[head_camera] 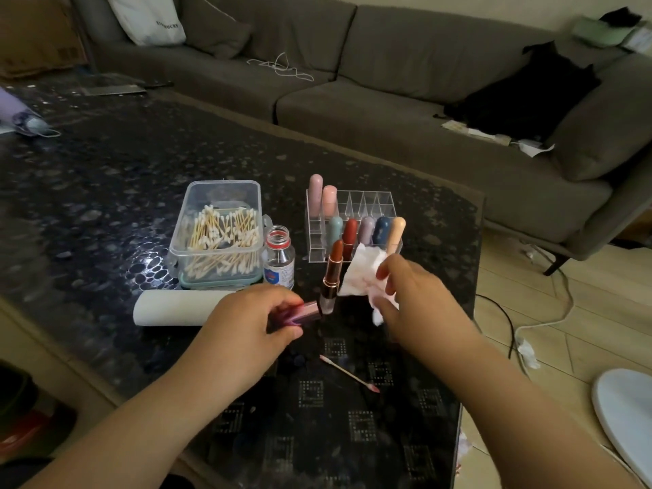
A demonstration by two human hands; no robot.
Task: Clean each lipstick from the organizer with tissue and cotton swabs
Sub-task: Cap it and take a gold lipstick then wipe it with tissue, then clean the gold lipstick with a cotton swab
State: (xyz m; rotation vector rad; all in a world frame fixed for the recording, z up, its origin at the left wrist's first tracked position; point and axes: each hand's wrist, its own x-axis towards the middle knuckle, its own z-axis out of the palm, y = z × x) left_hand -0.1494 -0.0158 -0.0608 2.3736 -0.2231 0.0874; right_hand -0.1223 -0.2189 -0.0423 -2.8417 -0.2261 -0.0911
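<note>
Pinching a lipstick cap [306, 311], left hand [247, 322]; right hand [420, 305] grips stained tissue [363, 273].

Uncapped red lipstick [333, 273] upright by clear organizer [352, 224], stained tissue [363, 273] beside.

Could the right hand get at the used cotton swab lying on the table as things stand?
Probably not without letting go: the right hand grips the tissue. The path to the used cotton swab looks free.

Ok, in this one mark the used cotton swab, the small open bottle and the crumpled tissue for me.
used cotton swab [349, 374]: head view, middle of its stick, lying on the table.
small open bottle [279, 257]: head view, its clear body, beside the swab box.
crumpled tissue [363, 268]: head view, its white upper fold, above the right hand's fingers.
</note>
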